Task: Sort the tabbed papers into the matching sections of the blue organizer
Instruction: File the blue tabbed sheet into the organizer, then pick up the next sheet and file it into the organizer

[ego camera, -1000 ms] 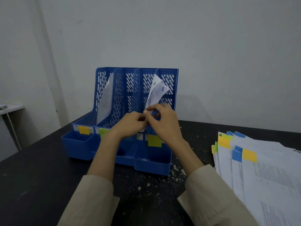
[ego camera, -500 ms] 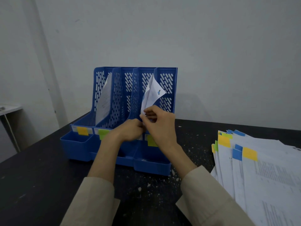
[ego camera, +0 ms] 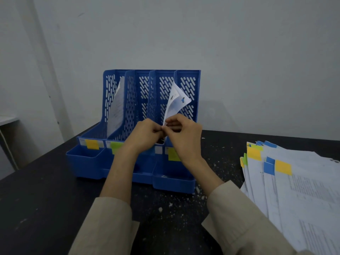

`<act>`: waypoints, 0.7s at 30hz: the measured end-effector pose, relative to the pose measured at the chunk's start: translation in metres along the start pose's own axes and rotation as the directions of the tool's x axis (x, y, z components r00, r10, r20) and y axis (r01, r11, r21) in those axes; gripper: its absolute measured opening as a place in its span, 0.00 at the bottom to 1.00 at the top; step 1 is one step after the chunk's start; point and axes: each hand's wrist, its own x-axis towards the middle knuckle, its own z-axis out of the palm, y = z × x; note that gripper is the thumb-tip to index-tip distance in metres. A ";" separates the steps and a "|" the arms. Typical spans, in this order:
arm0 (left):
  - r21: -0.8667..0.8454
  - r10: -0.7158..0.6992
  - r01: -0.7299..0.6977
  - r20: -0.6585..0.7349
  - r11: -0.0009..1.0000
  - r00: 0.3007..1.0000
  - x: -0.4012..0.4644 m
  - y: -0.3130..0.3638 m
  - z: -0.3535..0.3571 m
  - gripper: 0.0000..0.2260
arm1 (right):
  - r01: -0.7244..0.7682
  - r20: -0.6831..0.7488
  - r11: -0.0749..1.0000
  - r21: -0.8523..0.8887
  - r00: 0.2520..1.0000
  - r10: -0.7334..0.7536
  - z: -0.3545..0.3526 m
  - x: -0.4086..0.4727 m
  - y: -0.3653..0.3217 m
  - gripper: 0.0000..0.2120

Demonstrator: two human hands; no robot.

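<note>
Both hands are brought together in front of the blue organizer (ego camera: 147, 115), fingertips meeting at the lower edge of a single sheet of paper (ego camera: 175, 103). The left hand (ego camera: 145, 134) is curled with its fingertips pinched on that edge; the right hand (ego camera: 184, 137) is closed on the same edge from the other side, thumb and forefinger pressed together. The sheet is held upright and curled over at its top corner, standing in the rightmost section of the organizer. Whether its tab is visible cannot be told, as the lower edge is covered by the fingers.

A second sheet (ego camera: 116, 107) is seen leaning in the leftmost section. Coloured labels are stuck along the organizer's front: a yellow label (ego camera: 92, 144) at the left, a green label (ego camera: 115, 146) beside it, and a yellow-green label (ego camera: 173, 154) partly hidden behind the right wrist. The organizer is set on the dark speckled bench (ego camera: 36, 199). Well apart to the right, a fanned pile of tabbed papers (ego camera: 294, 190) is spread on the bench, with yellow, blue and green tabs showing along its upper left edges.
</note>
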 end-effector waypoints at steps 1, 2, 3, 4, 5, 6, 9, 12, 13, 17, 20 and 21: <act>0.003 -0.014 0.014 0.016 1.000 1.000 0.000 0.000 0.001 0.16 | 0.000 -0.001 1.000 -0.004 1.000 0.000 0.000 0.000 0.000 0.04; 0.013 -0.031 0.031 0.042 0.999 0.999 0.000 0.000 0.002 0.17 | 0.005 -0.003 1.000 -0.010 1.000 -0.005 0.001 0.000 0.001 0.04; 0.030 -0.051 0.049 0.076 0.998 0.996 0.000 0.000 0.003 0.17 | 0.012 -0.005 1.000 -0.015 1.000 -0.012 0.001 0.000 0.001 0.04; 0.042 -0.078 0.074 0.112 0.996 0.991 0.001 0.000 0.004 0.16 | 0.019 -0.004 1.000 -0.016 1.000 -0.019 0.002 -0.001 0.000 0.04; 0.049 -0.105 0.099 0.138 0.994 0.985 0.000 0.000 0.005 0.14 | 0.025 0.004 1.000 -0.016 1.000 -0.025 0.003 -0.001 -0.001 0.03; 0.051 -0.132 0.126 0.153 0.991 0.979 0.000 0.000 0.006 0.14 | 0.034 0.017 0.999 -0.020 0.999 -0.034 0.003 -0.002 -0.002 0.03; 0.022 -0.169 0.167 0.141 0.986 0.976 0.000 0.003 0.008 0.14 | 0.052 0.038 0.998 -0.024 0.998 -0.051 0.002 0.000 -0.005 0.02; -0.017 -0.177 0.179 0.070 0.984 0.982 0.000 0.004 0.009 0.19 | 0.026 0.019 1.000 -0.017 0.999 -0.026 -0.007 0.007 -0.005 0.02; -0.016 -0.170 0.171 0.037 0.985 0.985 0.000 0.004 0.010 0.20 | 0.010 0.022 1.000 -0.027 1.000 -0.009 -0.010 0.009 -0.006 0.03; 0.095 -0.168 0.176 -0.088 0.980 0.982 0.000 0.008 0.004 0.24 | -0.058 0.032 0.996 -0.073 0.998 0.060 -0.033 0.016 -0.008 0.04; 0.224 -0.116 0.173 -0.248 0.959 0.962 -0.006 0.025 -0.009 0.18 | -0.052 0.071 0.984 -0.170 0.995 0.065 -0.065 0.030 -0.012 0.04; 0.236 -0.074 0.149 -0.301 0.960 0.951 -0.008 0.033 -0.012 0.17 | -0.050 0.089 0.976 -0.214 0.994 0.070 -0.079 0.036 -0.012 0.04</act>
